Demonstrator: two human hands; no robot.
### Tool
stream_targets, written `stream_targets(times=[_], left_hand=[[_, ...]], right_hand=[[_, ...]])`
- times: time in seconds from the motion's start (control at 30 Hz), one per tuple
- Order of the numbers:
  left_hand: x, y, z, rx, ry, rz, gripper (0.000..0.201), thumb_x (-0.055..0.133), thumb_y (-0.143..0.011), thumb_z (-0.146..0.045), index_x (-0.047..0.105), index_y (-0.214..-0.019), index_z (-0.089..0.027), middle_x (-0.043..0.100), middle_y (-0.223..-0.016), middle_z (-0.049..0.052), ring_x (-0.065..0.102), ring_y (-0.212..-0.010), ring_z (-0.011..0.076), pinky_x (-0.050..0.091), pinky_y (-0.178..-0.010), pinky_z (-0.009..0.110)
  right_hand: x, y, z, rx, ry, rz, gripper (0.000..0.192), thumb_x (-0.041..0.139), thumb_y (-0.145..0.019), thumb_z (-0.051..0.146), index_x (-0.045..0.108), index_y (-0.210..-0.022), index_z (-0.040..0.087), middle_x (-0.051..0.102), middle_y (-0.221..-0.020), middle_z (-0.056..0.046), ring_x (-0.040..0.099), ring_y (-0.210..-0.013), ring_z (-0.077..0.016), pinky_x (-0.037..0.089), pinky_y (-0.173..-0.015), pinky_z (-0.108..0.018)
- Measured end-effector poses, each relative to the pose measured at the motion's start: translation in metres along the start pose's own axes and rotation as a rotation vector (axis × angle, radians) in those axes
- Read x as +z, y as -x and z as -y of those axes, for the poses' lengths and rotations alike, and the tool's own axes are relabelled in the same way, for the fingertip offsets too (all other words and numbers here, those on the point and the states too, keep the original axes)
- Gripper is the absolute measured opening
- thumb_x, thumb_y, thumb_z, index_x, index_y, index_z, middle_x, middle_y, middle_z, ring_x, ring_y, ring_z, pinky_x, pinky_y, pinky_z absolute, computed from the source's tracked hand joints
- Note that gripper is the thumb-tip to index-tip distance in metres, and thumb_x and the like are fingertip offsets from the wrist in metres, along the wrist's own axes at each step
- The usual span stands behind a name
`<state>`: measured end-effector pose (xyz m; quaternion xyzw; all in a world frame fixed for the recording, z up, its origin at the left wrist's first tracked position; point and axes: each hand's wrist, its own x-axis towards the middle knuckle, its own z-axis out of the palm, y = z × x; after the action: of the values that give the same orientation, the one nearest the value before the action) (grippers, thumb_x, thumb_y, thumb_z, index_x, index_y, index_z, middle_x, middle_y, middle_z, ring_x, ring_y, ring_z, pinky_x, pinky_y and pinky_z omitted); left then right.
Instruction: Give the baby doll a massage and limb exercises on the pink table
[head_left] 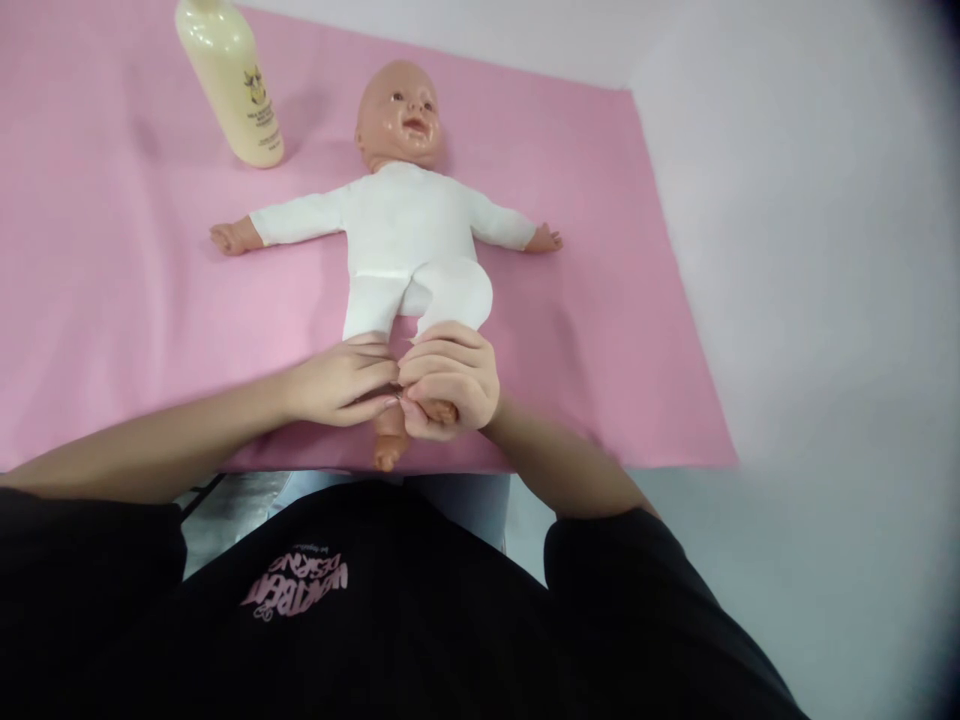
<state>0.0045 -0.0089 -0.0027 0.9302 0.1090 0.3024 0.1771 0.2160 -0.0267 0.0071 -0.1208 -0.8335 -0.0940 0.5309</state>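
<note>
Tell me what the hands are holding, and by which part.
Both the left hand and the right hand grip the doll by its feet.

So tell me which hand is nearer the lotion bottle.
Left. The left hand is on the doll's legs, below the lotion bottle; the right hand sits just beyond it, farther away.

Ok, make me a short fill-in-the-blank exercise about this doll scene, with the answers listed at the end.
1. The doll lies face up on a ___ mat.
2. Both the left hand and the right hand grip the doll's ___.
3. The cream bottle stands beside the doll's ___.
4. The doll wears a ___ bodysuit.

Missing words: pink; legs; head; white
</note>
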Motion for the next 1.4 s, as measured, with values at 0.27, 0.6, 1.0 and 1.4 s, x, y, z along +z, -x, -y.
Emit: stream_targets(times=[0.27,0.6,1.0,1.4], left_hand=[[-0.002,-0.006,-0.002,0.184,-0.085,-0.068,0.025,0.048,-0.111,-0.031,0.069,-0.101,-0.022,0.078,-0.086,0.004,0.072,-0.082,0.0216,0.058,-0.088,0.036],[-0.001,0.002,0.002,0.093,-0.055,-0.004,0.027,0.05,-0.111,-0.039,0.068,-0.114,-0.019,0.08,-0.102,0.01,0.076,-0.095,0.0245,0.061,-0.093,0.04],[0.0,0.004,0.004,0.071,-0.062,0.011,0.025,0.049,-0.11,-0.04,0.065,-0.108,-0.021,0.076,-0.092,0.007,0.073,-0.086,0.0237,0.061,-0.088,0.039],[0.0,0.004,0.004,0.086,-0.102,0.004,0.024,0.049,-0.11,-0.039,0.062,-0.104,-0.02,0.074,-0.09,0.007,0.072,-0.083,0.0235,0.061,-0.085,0.038]], right_hand=[[-0.003,-0.005,0.001,-0.072,-0.183,0.002,0.035,0.041,-0.112,0.043,0.062,-0.092,0.023,0.07,-0.085,-0.001,0.068,-0.075,-0.0152,0.059,-0.078,-0.035],[-0.004,0.009,-0.014,0.008,0.032,0.13,0.034,0.049,-0.108,0.05,0.062,-0.09,0.025,0.068,-0.083,0.001,0.066,-0.081,-0.0177,0.056,-0.087,-0.043],[-0.001,0.002,-0.013,-0.088,-0.028,0.024,0.034,0.055,-0.106,0.052,0.064,-0.09,0.023,0.067,-0.087,-0.001,0.064,-0.087,-0.0193,0.054,-0.086,-0.042],[-0.002,0.009,-0.017,-0.086,-0.025,0.091,0.045,0.047,-0.107,0.062,0.063,-0.089,0.024,0.067,-0.089,-0.001,0.065,-0.088,-0.0193,0.056,-0.089,-0.044]])
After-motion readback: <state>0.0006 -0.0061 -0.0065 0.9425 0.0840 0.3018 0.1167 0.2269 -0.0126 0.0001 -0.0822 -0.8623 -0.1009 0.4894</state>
